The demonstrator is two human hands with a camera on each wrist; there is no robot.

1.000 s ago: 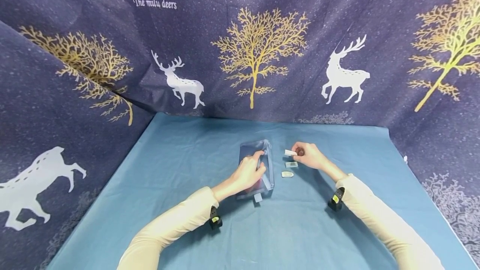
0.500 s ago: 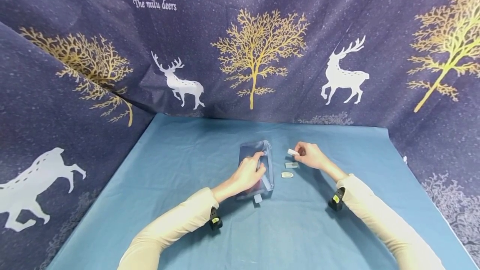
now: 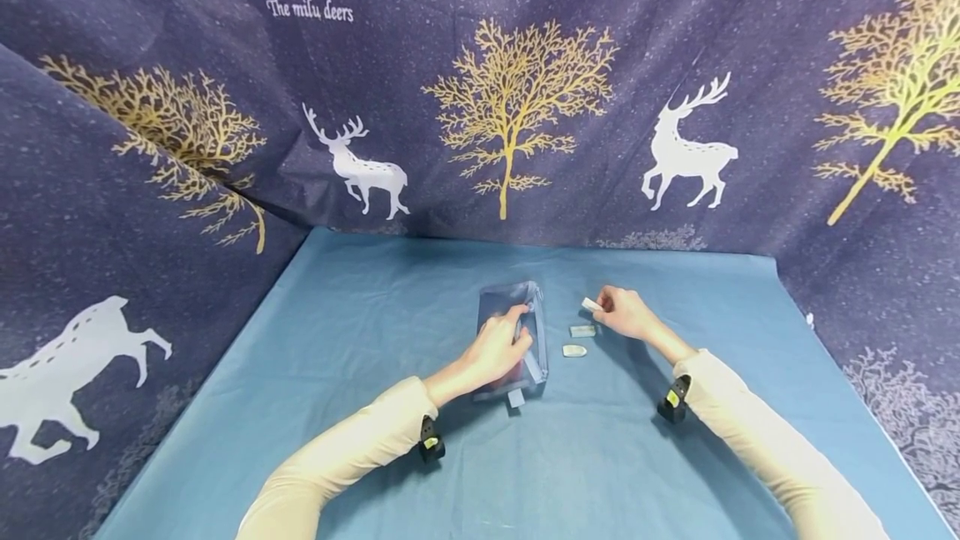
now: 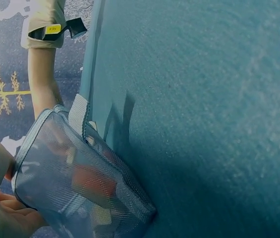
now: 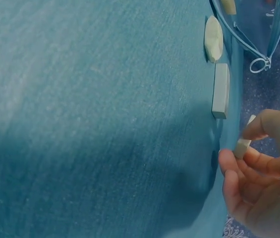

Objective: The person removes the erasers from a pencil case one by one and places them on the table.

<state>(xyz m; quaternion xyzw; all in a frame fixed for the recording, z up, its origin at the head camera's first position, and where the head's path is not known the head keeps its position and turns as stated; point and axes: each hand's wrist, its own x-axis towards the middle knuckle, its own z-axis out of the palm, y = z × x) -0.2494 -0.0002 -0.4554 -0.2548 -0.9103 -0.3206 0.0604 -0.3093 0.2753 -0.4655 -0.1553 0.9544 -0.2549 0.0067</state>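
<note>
My left hand grips the rim of a blue see-through mesh zip pouch, its mouth facing right in the head view. Through the mesh show a red thing and a pale yellowish piece. Just right of the pouch, my right hand pinches a small white eraser-like block between thumb and fingers; in the right wrist view the fingers partly hide this block. Below it on the cloth lie a flat rectangular pale block and a pale piece with a rounded end.
A blue cloth covers the table. A dark blue curtain printed with deer and trees stands behind and at the sides. The pouch's grey fabric tab sticks out at its near end.
My right hand has drawn slightly to the right, away from the pouch, and the white block has turned in its fingers. My left hand and the pouch stay in place.
</note>
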